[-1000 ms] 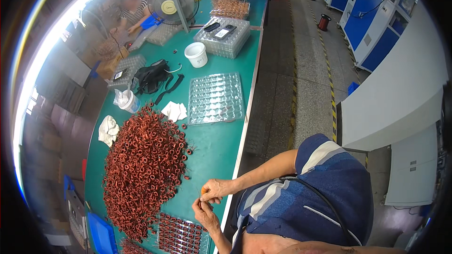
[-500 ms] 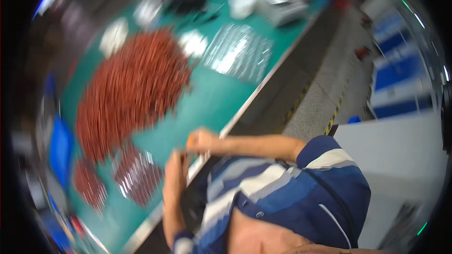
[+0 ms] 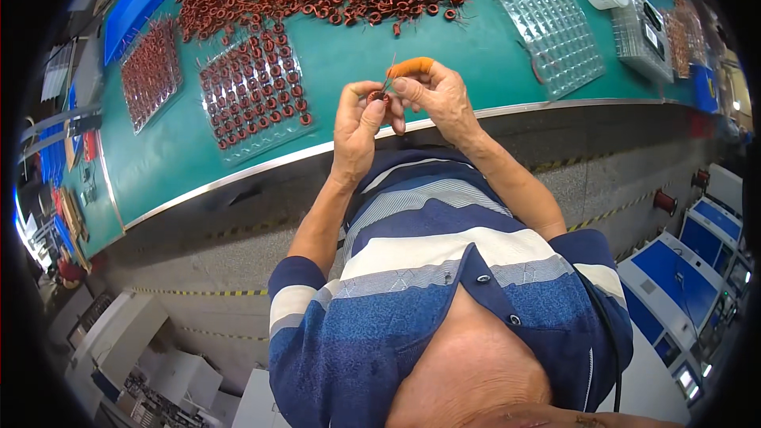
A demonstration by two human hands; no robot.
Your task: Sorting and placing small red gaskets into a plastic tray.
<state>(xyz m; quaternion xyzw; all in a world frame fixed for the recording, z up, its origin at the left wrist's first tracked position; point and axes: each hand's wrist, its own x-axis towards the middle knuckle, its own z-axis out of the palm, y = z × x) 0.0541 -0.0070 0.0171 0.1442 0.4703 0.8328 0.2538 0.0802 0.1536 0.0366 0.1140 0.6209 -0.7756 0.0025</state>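
Wound ring (image 3: 377,97), left hand (image 3: 358,120) pinching, right hand (image 3: 445,101) curled beside

Reddish-brown ring (image 3: 378,97), seemingly wire-wound

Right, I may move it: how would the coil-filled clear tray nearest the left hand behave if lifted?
The clear tray probably flexes, since its plastic looks thin. With many coils aboard, it's likely heavier than bare plastic. Tilted, it could spill; no lid shows.
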